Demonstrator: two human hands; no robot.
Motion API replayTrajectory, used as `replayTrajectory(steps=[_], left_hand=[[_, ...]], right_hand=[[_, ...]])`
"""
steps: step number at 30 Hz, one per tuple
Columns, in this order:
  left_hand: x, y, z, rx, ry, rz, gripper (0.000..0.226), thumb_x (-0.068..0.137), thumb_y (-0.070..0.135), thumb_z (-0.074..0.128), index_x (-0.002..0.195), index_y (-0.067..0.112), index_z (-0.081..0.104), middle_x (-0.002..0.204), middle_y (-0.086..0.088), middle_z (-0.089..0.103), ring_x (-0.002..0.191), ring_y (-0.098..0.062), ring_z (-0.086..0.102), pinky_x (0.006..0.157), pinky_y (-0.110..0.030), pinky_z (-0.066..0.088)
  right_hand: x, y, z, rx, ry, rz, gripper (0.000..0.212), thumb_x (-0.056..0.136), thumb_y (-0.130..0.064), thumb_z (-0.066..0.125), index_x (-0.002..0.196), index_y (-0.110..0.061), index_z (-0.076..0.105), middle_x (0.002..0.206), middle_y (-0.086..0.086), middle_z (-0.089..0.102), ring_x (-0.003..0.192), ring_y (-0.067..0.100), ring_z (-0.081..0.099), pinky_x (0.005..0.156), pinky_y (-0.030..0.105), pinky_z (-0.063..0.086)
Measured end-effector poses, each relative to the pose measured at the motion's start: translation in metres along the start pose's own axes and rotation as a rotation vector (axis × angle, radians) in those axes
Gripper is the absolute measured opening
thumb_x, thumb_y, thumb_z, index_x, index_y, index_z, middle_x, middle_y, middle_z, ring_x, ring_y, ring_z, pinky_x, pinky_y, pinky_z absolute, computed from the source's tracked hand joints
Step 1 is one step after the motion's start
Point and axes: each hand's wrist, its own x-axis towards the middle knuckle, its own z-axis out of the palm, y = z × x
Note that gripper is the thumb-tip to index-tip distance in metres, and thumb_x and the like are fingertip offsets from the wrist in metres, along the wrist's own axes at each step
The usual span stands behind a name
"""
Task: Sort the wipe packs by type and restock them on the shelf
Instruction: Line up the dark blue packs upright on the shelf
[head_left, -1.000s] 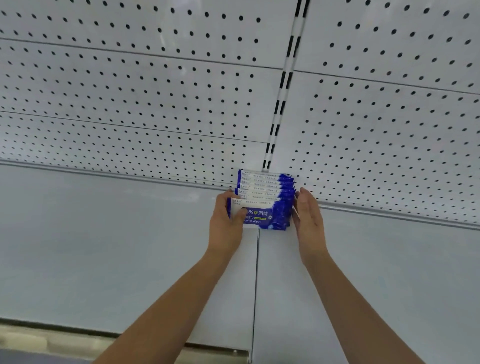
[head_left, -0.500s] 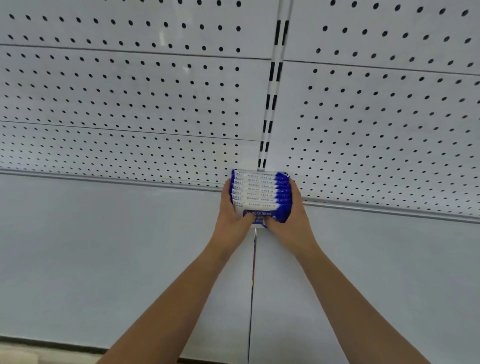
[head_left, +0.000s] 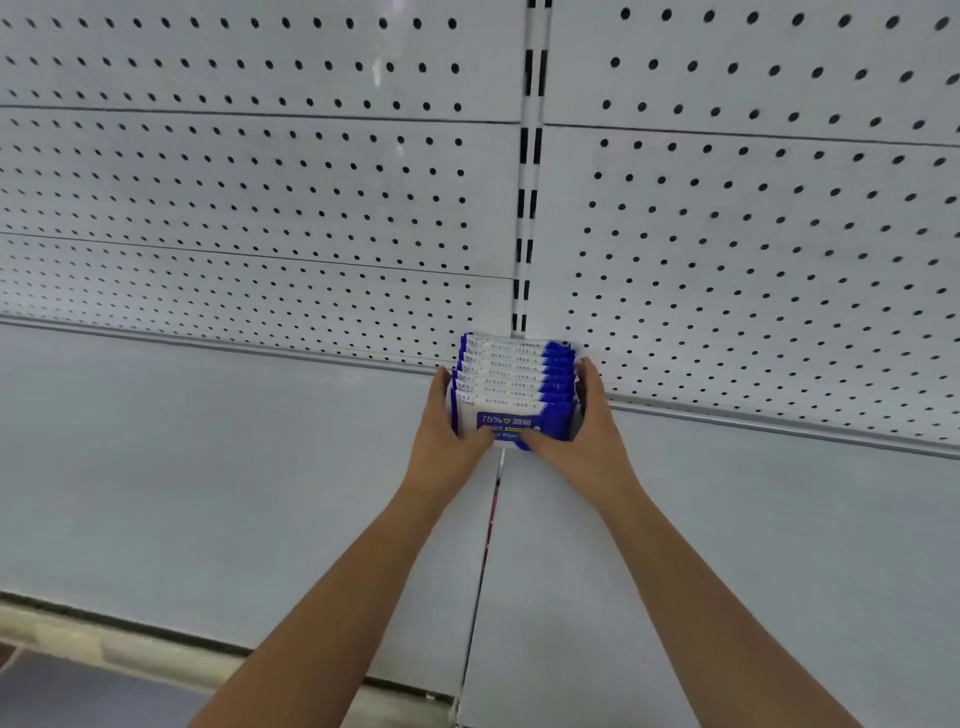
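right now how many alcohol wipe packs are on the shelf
7 alcohol wipe packs by their top edges, all in one upright row at the back of the shelf, gripped between the left hand and right hand; others may be hidden.

Found wipe packs (head_left: 514, 387) standing on edge in one row, front to back, on the shelf (head_left: 208, 467), with the rearmost at the foot of the pegboard panel (head_left: 260, 208). Noted left hand (head_left: 447, 441) at the row's left end and right hand (head_left: 592, 441) at its right end, gripping the row between the fingers of both, thumbs across the frontmost pack's lower face. Located slotted upright (head_left: 530, 182) directly behind and above the fingertips, splitting the panel into left and right halves. Traced shelf seam (head_left: 488, 545) from under the thumbs toward the shelf's front edge. Sighted floor (head_left: 62, 696) beyond that edge, well below and left of the fingers.
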Motion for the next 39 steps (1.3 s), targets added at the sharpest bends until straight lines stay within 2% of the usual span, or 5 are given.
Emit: replayTrajectory(steps=[3, 8, 22, 31, 39], left_hand=[[-0.018, 0.006, -0.006, 0.016, 0.03, -0.03, 0.098, 0.075, 0.038, 0.076, 0.157, 0.031, 0.023, 0.158, 0.014, 0.036, 0.144, -0.005, 0.037, 0.118, -0.038, 0.035], [-0.051, 0.014, -0.007, 0.048, 0.04, -0.003, 0.083, 0.096, 0.025, 0.065, 0.159, 0.032, 0.012, 0.162, 0.018, 0.02, 0.142, 0.004, 0.022, 0.116, -0.025, 0.023], [-0.195, 0.0, 0.031, 0.03, -0.241, 0.106, 0.084, 0.09, 0.056, 0.061, 0.157, 0.044, 0.012, 0.165, 0.02, 0.015, 0.15, -0.006, 0.019, 0.12, -0.035, 0.022], [-0.312, 0.015, 0.156, -0.017, -0.538, 0.126, 0.079, 0.097, 0.033, 0.064, 0.158, 0.038, 0.015, 0.162, 0.021, 0.018, 0.147, 0.0, 0.02, 0.119, -0.027, 0.022], [-0.451, 0.036, 0.331, 0.035, -0.771, 0.178, 0.093, 0.08, 0.065, 0.065, 0.157, 0.045, 0.015, 0.159, 0.025, 0.019, 0.143, 0.004, 0.02, 0.115, -0.03, 0.022]], right_hand=[[-0.008, -0.006, -0.009, 0.002, -0.021, 0.004, 0.102, 0.078, -0.019, 0.085, 0.153, -0.034, 0.018, 0.129, -0.045, 0.029, 0.107, -0.039, 0.032, 0.077, -0.008, 0.033], [-0.032, -0.021, -0.023, -0.002, -0.021, 0.021, 0.096, 0.085, -0.027, 0.078, 0.158, -0.031, 0.016, 0.16, -0.018, 0.025, 0.143, -0.001, 0.027, 0.115, 0.024, 0.03], [-0.238, -0.017, -0.072, 0.059, 0.194, 0.079, 0.083, 0.089, -0.02, 0.074, 0.156, -0.032, 0.026, 0.159, -0.016, 0.031, 0.146, 0.006, 0.031, 0.121, 0.033, 0.027], [-0.399, 0.003, -0.181, 0.004, 0.441, 0.168, 0.08, 0.092, -0.024, 0.07, 0.156, -0.035, 0.024, 0.16, -0.017, 0.029, 0.146, 0.004, 0.029, 0.122, 0.035, 0.025], [-0.565, 0.037, -0.339, -0.101, 0.678, 0.255, 0.083, 0.088, -0.041, 0.068, 0.157, -0.033, 0.022, 0.162, -0.012, 0.028, 0.146, 0.01, 0.03, 0.121, 0.042, 0.028]])
